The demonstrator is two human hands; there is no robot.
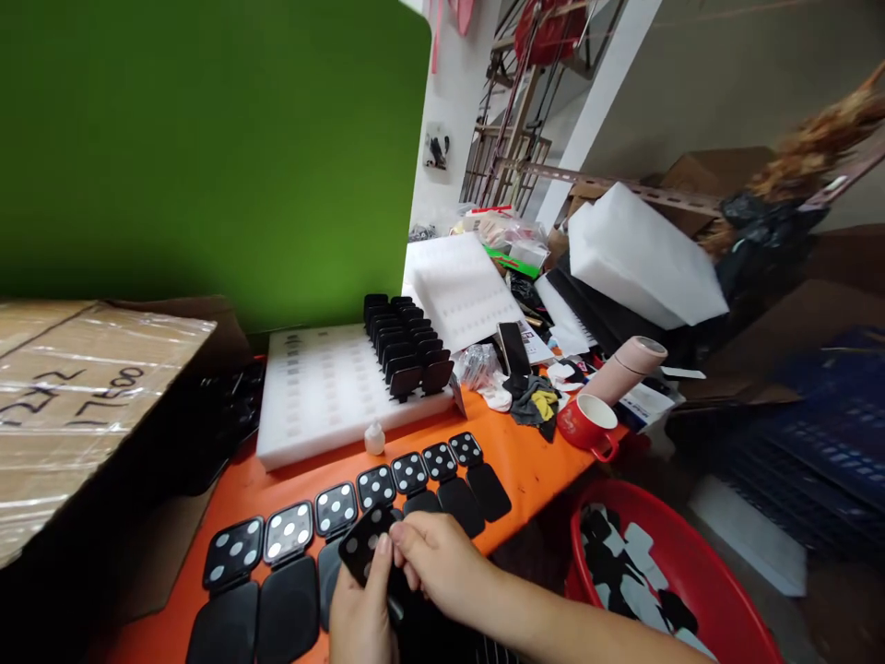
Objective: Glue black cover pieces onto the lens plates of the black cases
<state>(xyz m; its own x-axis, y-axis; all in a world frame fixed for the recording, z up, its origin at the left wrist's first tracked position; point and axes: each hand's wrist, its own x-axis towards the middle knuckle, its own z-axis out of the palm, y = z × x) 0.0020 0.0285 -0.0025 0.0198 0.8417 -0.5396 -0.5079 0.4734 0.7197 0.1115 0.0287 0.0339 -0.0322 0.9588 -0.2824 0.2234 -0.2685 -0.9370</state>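
1. Smooth, matte green upright panel [207, 148], filling the upper left
2. Orange, slightly sheeny tabletop [536, 466], running diagonally below the panel
3. Brown corrugated cardboard box [103, 406], at left; glossy clear tape, handwritten figures
4. White foam slab [311, 429], thick, rectangular, rows of slots; thin black rounded plates [405, 350] stand upright in its right part
5. Red round plastic basin [698, 544], at lower right; flat black and whitish pieces [636, 572] heaped loosely inside
6. Left hand [359, 609]: closed on the work piece, thumb laid across its face
7. Right hand [439, 558]: thumb and fingers pinched together at the piece's right edge; cannot tell what is between them
8. Row of black hinged rounded-square cases [289, 533] on the tabletop, behind and either side of the hands; far halves carry pale round dots, near halves plain
9. Work piece: black dotted rounded-square plate [360, 546], tilted, held in front of the row's middle
10. Glossy red mug [579, 426], pale inside, beside pinkish cylindrical bottle [626, 369]
11. Small white squat bottle [374, 439], just before the slab
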